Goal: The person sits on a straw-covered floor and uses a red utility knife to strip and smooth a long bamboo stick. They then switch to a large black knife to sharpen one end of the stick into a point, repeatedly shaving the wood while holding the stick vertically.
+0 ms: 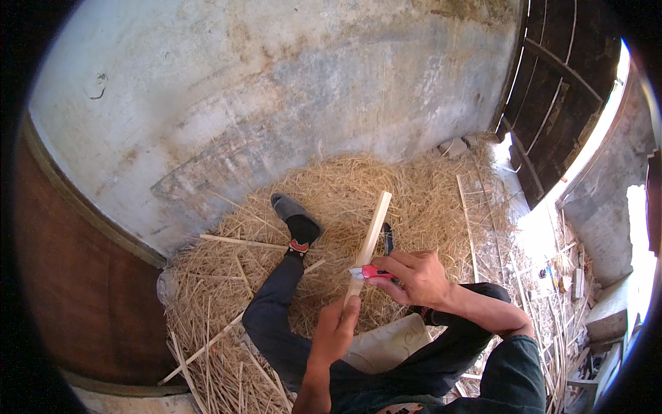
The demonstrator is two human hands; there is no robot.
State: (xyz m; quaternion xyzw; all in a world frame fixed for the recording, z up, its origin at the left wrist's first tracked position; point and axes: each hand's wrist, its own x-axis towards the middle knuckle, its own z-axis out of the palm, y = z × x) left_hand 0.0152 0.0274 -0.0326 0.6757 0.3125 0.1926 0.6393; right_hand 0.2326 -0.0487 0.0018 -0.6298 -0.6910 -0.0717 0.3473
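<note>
My left hand is wrapped round the lower end of a pale, straight wooden stick, which points up and away from me. In my right hand is a red utility knife. Its blade lies against the stick, a little above my left fingers. Whether the blade has bitten into the wood is too small to tell. Between my legs sits a cream-coloured curved object, partly hidden by my trousers.
Loose straw and thin shavings cover the floor. Several long strips lie about, such as a pale strip by my left foot. A stained wall stands ahead, a brown panel left, a dark plank door at far right.
</note>
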